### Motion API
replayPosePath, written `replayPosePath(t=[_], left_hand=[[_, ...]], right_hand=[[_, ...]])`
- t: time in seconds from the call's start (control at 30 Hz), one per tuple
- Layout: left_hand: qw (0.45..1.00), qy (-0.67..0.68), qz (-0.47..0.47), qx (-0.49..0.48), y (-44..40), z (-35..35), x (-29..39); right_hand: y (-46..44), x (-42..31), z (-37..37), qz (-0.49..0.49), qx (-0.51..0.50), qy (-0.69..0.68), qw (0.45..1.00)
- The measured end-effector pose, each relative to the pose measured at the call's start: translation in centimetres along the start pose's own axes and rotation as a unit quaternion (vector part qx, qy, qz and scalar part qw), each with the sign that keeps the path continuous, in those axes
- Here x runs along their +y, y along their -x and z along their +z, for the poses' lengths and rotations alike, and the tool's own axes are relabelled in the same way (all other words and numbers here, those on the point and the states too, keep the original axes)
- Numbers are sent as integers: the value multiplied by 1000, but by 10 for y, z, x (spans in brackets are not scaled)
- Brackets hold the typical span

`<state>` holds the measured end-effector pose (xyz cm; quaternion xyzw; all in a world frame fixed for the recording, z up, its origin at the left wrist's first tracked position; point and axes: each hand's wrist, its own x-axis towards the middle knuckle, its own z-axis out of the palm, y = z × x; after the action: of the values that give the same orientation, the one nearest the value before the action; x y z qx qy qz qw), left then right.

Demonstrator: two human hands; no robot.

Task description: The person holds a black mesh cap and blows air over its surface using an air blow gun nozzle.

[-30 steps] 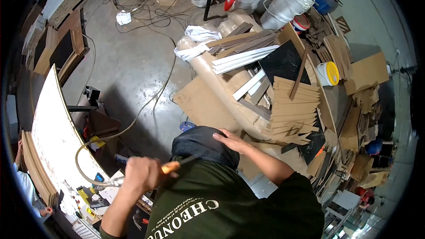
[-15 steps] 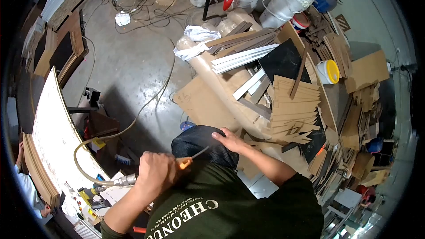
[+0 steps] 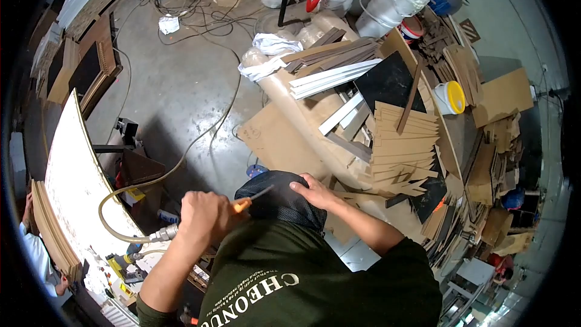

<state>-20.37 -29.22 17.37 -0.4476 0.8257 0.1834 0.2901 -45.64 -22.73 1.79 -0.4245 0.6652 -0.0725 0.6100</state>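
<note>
My left hand (image 3: 206, 221) is closed around an air blow gun (image 3: 241, 206). Its orange part and thin metal nozzle stick out past the fist, and the nozzle tip lies over a black mesh piece, rounded like a cap (image 3: 275, 197). A hose (image 3: 181, 172) with a metal coupling (image 3: 164, 234) runs from beneath that hand. At the cap's far right edge rests my right hand (image 3: 316, 194), thumb on the visible side; its other fingers are hidden behind. Dark green cloth of a shirt (image 3: 339, 284) with white lettering fills the bottom.
Cardboard strips (image 3: 402, 142) and white strips (image 3: 333, 79) lie piled ahead right. Several buckets, including a yellow-lidded one (image 3: 449, 98), stand around. A white board (image 3: 78, 175) is at left, carrying a yellow-green power tool (image 3: 127, 269). Another person's sleeve (image 3: 39, 260) shows far left.
My left hand has moved a little left and upward with the blow gun, so the nozzle now sits further left over the cap. My right hand stays in place.
</note>
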Motion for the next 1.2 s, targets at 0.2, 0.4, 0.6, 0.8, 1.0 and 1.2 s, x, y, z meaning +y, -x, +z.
replayPosePath(t=[0.2,0.4,0.6,0.8,1.0,1.2], left_hand=[[997,6,77,-10,12,6,11],[999,18,9,-44,1,-13,9],[993,98,32,-57,12,-3,10],[979,201,-21,-3,26,10,-17],[965,240,-36,94,51,24,-26],[966,237,-58,87,67,26,-16]], right_hand=[[-3,12,2,-83,4,-19,996],[9,0,-8,-70,-19,-11,997],[2,66,-6,-80,28,-57,995],[-11,99,-44,70,-118,-78,987],[68,-198,-135,-677,307,17,668],[140,-265,-167,-904,146,-21,400]])
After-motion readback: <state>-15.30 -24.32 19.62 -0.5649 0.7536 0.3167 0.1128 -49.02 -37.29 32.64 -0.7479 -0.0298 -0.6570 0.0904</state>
